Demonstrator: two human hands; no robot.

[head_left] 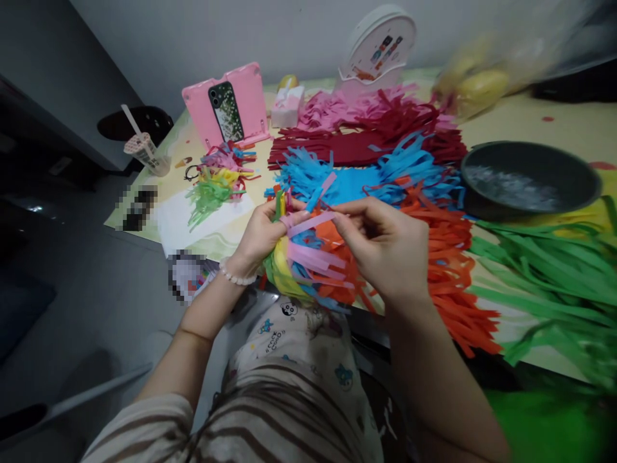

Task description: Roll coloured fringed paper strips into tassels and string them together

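Left grip: the left hand (260,235), centre of the frame, is closed around the upper end of a bundle (308,267) of yellow, green, blue, pink and orange paper strips. One end of the pink strip appears to lie over a finger there.
Right grip: the right hand (385,251), just right of centre, has its fingers curled in. Thumb and fingertips are closed on the right end of a single pink strip (311,224).
Strip axis: the pink strip runs almost level across the frame between the two hands, rising slightly toward the right, taut rather than slack.
Strip to bundle: it crosses the top of the bundle, whose loose ends hang down toward the lower centre of the frame. The two long axes lie roughly at right angles.
Nearer hand: both hands touch the strip. The left hand alone carries the bundle, and the right hand is just beside it, over the orange ends.
Wrist: a bead bracelet (234,276) sits below the left hand.
Behind the hands: blue strips (347,180) lie just above, orange strips (453,283) to the right, and green strips (554,276) at the far right.
Further out: a dark bowl (530,180) sits upper right, and dark red strips (357,145) upper centre. A pink stand (248,90) holding a phone (225,112) is upper left, all on the table (530,122).
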